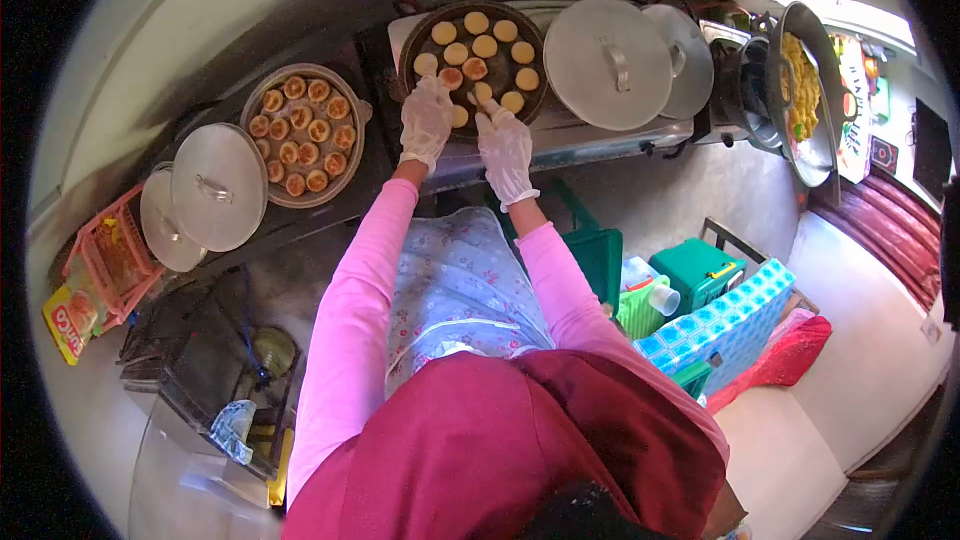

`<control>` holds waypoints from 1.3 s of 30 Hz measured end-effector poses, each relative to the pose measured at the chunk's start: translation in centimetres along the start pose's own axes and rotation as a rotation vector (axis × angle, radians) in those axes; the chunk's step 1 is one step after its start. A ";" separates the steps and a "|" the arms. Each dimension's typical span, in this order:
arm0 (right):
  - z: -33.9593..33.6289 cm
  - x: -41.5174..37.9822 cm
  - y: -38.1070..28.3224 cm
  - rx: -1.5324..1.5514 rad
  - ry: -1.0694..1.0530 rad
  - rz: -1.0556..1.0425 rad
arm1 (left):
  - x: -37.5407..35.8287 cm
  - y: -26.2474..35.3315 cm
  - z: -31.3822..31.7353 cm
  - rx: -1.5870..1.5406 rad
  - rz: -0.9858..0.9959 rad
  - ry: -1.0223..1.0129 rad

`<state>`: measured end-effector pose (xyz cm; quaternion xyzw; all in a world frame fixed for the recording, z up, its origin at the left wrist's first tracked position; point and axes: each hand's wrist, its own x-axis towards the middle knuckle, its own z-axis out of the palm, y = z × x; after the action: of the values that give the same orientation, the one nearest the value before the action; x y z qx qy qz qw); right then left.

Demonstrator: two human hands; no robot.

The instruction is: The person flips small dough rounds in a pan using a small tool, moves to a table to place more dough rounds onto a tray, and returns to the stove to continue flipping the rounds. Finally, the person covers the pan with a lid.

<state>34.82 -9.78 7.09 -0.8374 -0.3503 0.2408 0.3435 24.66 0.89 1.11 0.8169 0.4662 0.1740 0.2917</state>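
Both my hands wear thin white gloves and reach over a dark round pan [530, 105] of small round buns. My left hand [428, 118] is at the pan's near left side, its fingers drawn together beside a pale bun [426, 64] and a browned bun [451, 78]. What those fingers hold, if anything, is hidden. Near the pan's front, my right hand [507, 152] has its fingertips pinched just below a pale bun [483, 92]; something small and thin may be between them. Most buns in this pan show pale tops, and a few show browned ones.
Left of me, a second pan [356, 166] holds several browned buns, with metal lids [218, 187] leaning beside it. More lids [610, 63] rest right of my pan. A large wok [825, 90] with yellow food stands far right. Green boxes [697, 275] sit below.
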 end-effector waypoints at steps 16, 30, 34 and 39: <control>-5.9 -2.8 0.0 0.256 -0.008 0.229 | 0.5 3.8 0.4 0.140 -0.175 -0.387; -5.5 2.0 2.2 -0.076 0.046 -0.063 | 2.1 4.3 -0.5 0.443 0.074 0.004; -3.4 3.7 3.9 -0.028 -0.010 -0.022 | 3.9 5.1 0.7 0.323 0.133 -0.024; -4.9 1.6 5.4 -0.370 0.120 -0.358 | 3.5 6.3 1.4 0.318 0.153 -0.101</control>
<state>41.23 -13.39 6.03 -0.8235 -0.5099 0.0579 0.2417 31.31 0.98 4.11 0.8934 0.4091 0.0787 0.1679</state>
